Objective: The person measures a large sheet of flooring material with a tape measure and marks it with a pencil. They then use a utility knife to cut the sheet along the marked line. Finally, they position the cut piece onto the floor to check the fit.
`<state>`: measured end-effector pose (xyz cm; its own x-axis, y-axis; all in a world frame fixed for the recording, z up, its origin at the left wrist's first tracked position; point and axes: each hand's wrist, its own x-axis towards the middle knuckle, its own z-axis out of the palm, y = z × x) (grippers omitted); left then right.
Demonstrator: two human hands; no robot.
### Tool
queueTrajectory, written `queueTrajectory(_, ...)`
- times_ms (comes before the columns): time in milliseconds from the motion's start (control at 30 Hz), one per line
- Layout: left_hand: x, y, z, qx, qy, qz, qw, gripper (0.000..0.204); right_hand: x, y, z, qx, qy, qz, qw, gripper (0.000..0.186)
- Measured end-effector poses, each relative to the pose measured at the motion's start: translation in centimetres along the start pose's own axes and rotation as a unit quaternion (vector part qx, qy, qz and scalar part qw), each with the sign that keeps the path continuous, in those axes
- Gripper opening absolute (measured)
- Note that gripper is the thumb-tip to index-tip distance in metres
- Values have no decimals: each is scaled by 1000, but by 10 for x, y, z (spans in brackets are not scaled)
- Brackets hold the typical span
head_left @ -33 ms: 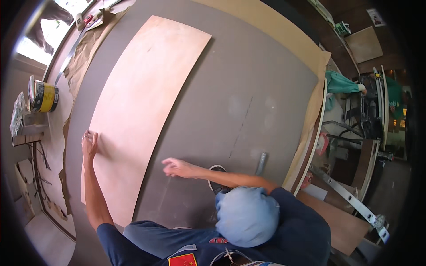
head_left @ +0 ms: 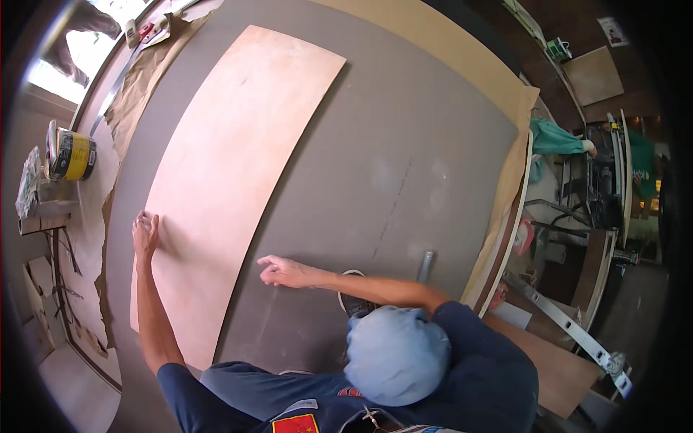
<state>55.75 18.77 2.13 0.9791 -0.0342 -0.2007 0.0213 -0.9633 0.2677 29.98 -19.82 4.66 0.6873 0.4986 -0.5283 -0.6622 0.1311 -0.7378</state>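
Observation:
A long, pale plywood sheet (head_left: 216, 159) lies on a large grey board (head_left: 346, 159), slanting from the upper middle to the lower left. My left hand (head_left: 146, 234) is at its left edge, fingers bent and thumb over the top face, gripping that edge. Just beyond the sheet's right edge, my right hand (head_left: 283, 273) hovers over the grey surface. Its fingers are loosely bent and apart, with nothing visible in them. My bent knee (head_left: 397, 353) in faded blue cloth is beneath my right arm, and part of a dark shoe (head_left: 354, 296) shows beyond it.
A short grey tube (head_left: 426, 265) is on the grey board, right of my forearm. Torn brown paper (head_left: 133, 97) borders its left side. At far left stands a black-and-yellow bucket (head_left: 72, 155). Another person's green sleeve (head_left: 556, 136) and a metal level (head_left: 559, 317) are at right.
My right hand has shifted slightly left, closer to the sheet's right edge. My knee has moved a little left. My left hand stays at the sheet's left edge.

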Motion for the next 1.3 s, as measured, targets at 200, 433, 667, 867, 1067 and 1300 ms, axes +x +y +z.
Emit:
queueTrajectory(200,7,8,8,26,28,-91,995,64,67,-11,28,25,82,33,996,55)
queueTrajectory(433,9,-8,-12,-65,76,-140,985,48,84,-10,43,3,167,65,984,45)
queueTrajectory(667,-31,29,-110,-135,59,-14,989,39,82,11,32,-8,165,-26,986,41)
queueTrajectory(867,-126,106,-194,-118,12,16,993,31,39,-29,-14,-103,158,-66,980,48)
queueTrajectory(1067,-213,190,-224,-166,-66,145,973,27,-59,-124,-11,41,205,-215,954,73)
queueTrajectory(1300,-305,264,-186,-127,-130,234,955,40,-132,-142,33,161,219,-227,935,97)
